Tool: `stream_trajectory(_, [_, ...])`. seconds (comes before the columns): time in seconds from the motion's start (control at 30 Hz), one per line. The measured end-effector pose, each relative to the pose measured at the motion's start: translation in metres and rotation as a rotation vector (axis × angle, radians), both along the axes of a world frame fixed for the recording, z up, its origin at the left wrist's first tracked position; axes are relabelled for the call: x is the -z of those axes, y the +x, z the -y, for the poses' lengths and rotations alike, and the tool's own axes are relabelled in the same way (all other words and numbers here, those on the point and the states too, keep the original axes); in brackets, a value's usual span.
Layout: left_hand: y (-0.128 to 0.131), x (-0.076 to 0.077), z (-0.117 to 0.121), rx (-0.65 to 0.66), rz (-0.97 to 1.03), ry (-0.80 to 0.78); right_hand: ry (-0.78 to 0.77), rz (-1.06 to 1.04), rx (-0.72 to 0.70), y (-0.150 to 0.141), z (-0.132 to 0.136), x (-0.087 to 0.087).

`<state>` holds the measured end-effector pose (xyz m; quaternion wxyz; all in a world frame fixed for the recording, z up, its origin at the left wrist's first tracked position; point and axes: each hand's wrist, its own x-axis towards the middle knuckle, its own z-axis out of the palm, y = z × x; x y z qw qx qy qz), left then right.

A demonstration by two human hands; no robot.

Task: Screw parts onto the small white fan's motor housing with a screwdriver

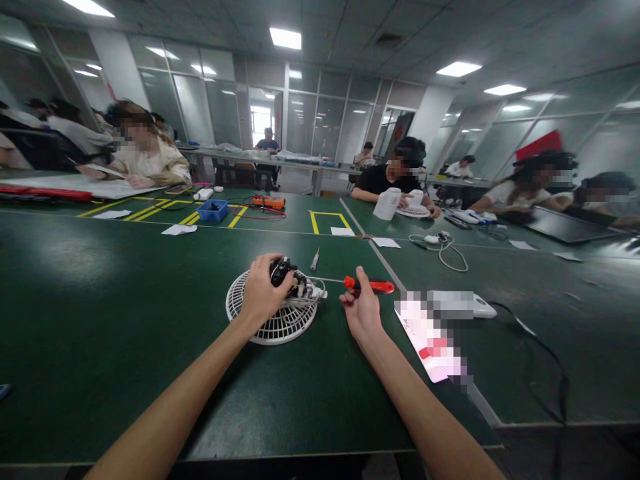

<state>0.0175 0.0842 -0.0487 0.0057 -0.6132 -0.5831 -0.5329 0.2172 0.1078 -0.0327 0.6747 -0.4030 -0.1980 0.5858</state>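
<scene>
A round white fan grille [277,328] lies flat on the green table, with a black motor [281,269] and loose white wires [300,302] on top of it. My left hand [263,290] is wrapped round the motor from its left side. In my right hand [363,307] is a screwdriver with a red and black handle [383,287]. Its thin shaft points left and reaches the motor assembly; whether the tip sits in a screw I cannot tell. Just beyond the grille lies a small screwdriver with a clear handle [315,261].
To the right lie a bright phone-like panel [425,340] and a white device [483,307] with a dark cable. Farther back are a blue bin [213,211], an orange meter [270,202], paper slips and a white cable [453,257]. Across the table a person in black [383,180] handles white parts.
</scene>
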Motion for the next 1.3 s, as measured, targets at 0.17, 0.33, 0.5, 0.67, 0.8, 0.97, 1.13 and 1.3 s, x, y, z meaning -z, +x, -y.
stream_trajectory(0.17, [-0.0024,0.0013,-0.0009,0.042,0.088,0.027,-0.021,-0.022,-0.005,-0.0004,0.0003,0.0005])
stream_trajectory(0.33, [-0.0020,0.0034,0.0010,0.083,0.117,0.054,-0.037,-0.003,-0.005,0.0000,0.0009,0.0006])
stream_trajectory(0.5, [-0.0027,0.0040,0.0018,0.095,0.094,0.078,-0.070,0.012,0.001,-0.0003,0.0016,-0.0002])
stream_trajectory(0.67, [-0.0020,0.0017,0.0041,0.105,0.122,-0.012,-0.033,-0.021,-0.009,0.0015,0.0011,0.0024])
stream_trajectory(0.8, [-0.0018,0.0024,0.0041,0.099,0.133,0.008,0.009,-0.083,-0.017,0.0034,0.0004,0.0023])
stream_trajectory(0.97, [-0.0025,0.0043,0.0031,0.109,0.161,-0.009,-0.021,-0.195,-0.049,0.0043,0.0003,-0.0031])
stream_trajectory(1.13, [-0.0016,0.0046,0.0021,0.116,0.179,0.007,-0.092,-0.182,-0.049,0.0031,-0.0009,-0.0018])
stream_trajectory(1.3, [-0.0016,0.0052,0.0018,0.118,0.183,0.006,-0.098,-0.105,-0.052,0.0051,-0.0036,0.0034])
